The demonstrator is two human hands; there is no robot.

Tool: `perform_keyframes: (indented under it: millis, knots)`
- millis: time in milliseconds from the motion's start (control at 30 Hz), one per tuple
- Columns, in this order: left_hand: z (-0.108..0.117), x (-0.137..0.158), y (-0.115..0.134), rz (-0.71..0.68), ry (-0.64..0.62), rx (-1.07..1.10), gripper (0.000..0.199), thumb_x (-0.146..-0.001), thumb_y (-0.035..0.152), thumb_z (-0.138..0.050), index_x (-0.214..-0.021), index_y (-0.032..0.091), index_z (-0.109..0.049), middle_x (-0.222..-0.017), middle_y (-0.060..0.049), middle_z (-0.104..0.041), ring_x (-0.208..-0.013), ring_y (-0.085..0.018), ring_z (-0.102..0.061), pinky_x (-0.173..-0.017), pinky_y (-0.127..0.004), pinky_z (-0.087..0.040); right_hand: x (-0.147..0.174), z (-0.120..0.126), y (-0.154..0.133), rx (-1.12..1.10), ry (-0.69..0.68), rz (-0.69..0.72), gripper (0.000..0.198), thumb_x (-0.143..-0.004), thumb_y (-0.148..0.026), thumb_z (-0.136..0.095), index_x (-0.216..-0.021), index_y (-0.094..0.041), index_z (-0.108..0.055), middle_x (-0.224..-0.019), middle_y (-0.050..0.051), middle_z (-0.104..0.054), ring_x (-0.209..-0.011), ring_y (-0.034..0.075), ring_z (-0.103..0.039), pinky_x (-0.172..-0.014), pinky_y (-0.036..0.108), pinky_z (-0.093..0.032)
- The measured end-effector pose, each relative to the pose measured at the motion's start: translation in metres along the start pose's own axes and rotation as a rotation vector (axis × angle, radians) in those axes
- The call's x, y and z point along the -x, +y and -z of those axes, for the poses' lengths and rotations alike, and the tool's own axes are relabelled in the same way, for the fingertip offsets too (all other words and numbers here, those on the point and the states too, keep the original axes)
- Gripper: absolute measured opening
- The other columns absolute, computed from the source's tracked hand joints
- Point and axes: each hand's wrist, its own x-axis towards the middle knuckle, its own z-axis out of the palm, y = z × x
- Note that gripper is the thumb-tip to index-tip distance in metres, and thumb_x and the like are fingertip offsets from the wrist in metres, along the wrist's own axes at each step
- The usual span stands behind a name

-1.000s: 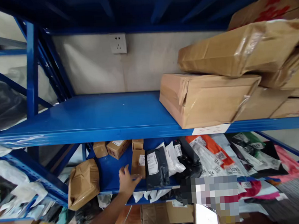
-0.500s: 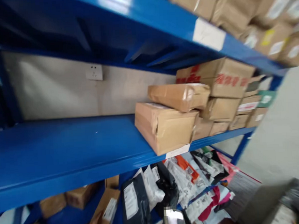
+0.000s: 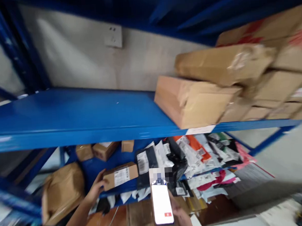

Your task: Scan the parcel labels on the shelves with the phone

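One phone (image 3: pixel 158 202): screen lit, held in the right hand (image 3: pixel 178 211), 6 o'clock.
Left hand (image 3: pixel 97 185): pinched onto the near end of the labelled carton (image 3: pixel 121 176).
Labelled carton: extends toward 3 o'clock from the left hand; 10 o'clock of the phone.
Dark parcel (image 3: pixel 152 155): just past the carton's 3 o'clock end.
Upper shelf (image 3: pixel 89 112): 12 o'clock of the carton.
Wall socket (image 3: pixel 114 35): farthest, 11 o'clock.

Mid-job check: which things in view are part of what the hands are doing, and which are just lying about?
In use:
small labelled box, held at one end by the left hand
phone, in the right hand

Lying about:
large dented box at the left
dark labelled parcel
orange parcel
big carton on the upper shelf
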Motion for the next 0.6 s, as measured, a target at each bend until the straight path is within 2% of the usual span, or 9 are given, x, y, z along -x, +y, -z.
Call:
perform_keyframes:
  millis: [67,133,267,433,533,600]
  knots:
    - [0.003,0.001,0.007,-0.031,-0.025,0.05,0.082,-0.049,0.025,-0.053,-0.13,0.025,-0.043,-0.131,-0.007,-0.054,-0.121,-0.031,-0.05,-0.099,-0.045,-0.041,-0.002,-0.013,0.013,-0.145,-0.085,-0.165,0.075,-0.061,-0.047,-0.062,-0.131,-0.024,-0.052,-0.081,0.009,-0.073,-0.055,0.026,-0.066,-0.031,0.028,-0.041]
    - [0.005,-0.004,0.009,-0.078,-0.042,0.076,0.084,-0.043,0.02,-0.052,-0.126,0.024,-0.048,-0.129,-0.006,-0.057,-0.123,-0.03,-0.048,-0.105,-0.043,-0.036,-0.005,-0.023,0.017,-0.227,-0.117,-0.259,0.076,-0.06,-0.038,-0.062,-0.133,-0.021,-0.05,-0.076,0.008,-0.074,-0.049,0.022,-0.064,-0.033,0.026,-0.042]
    - [0.008,-0.013,0.0,-0.153,-0.061,0.107,0.085,-0.04,0.015,-0.051,-0.125,0.022,-0.051,-0.127,-0.007,-0.058,-0.124,-0.031,-0.046,-0.109,-0.041,-0.031,-0.01,-0.039,0.017,-0.233,-0.106,-0.302,0.069,-0.061,-0.038,-0.062,-0.127,-0.022,-0.055,-0.064,0.005,-0.071,-0.043,0.02,-0.059,-0.031,0.024,-0.039]
    - [0.009,-0.016,-0.012,-0.207,-0.029,0.132,0.087,-0.044,0.016,-0.049,-0.131,0.024,-0.049,-0.13,-0.004,-0.056,-0.128,-0.031,-0.04,-0.111,-0.041,-0.026,-0.014,-0.046,0.023,-0.204,-0.069,-0.322,0.068,-0.06,-0.044,-0.063,-0.125,-0.023,-0.057,-0.066,0.004,-0.069,-0.044,0.019,-0.058,-0.028,0.024,-0.038]
    - [0.012,-0.021,-0.02,-0.23,-0.001,0.138,0.09,-0.044,0.016,-0.048,-0.133,0.024,-0.047,-0.132,-0.004,-0.055,-0.13,-0.031,-0.037,-0.113,-0.041,-0.022,-0.015,-0.052,0.023,-0.177,-0.077,-0.335,0.068,-0.064,-0.047,-0.063,-0.127,-0.022,-0.055,-0.074,0.005,-0.071,-0.05,0.02,-0.061,-0.029,0.024,-0.039]
    - [0.015,-0.025,-0.025,-0.237,0.006,0.137,0.093,-0.043,0.016,-0.048,-0.135,0.024,-0.045,-0.132,-0.004,-0.054,-0.129,-0.031,-0.037,-0.113,-0.042,-0.022,-0.015,-0.063,0.019,-0.142,-0.135,-0.315,0.062,-0.07,-0.051,-0.059,-0.125,-0.023,-0.055,-0.084,0.007,-0.072,-0.058,0.022,-0.066,-0.036,0.027,-0.046]
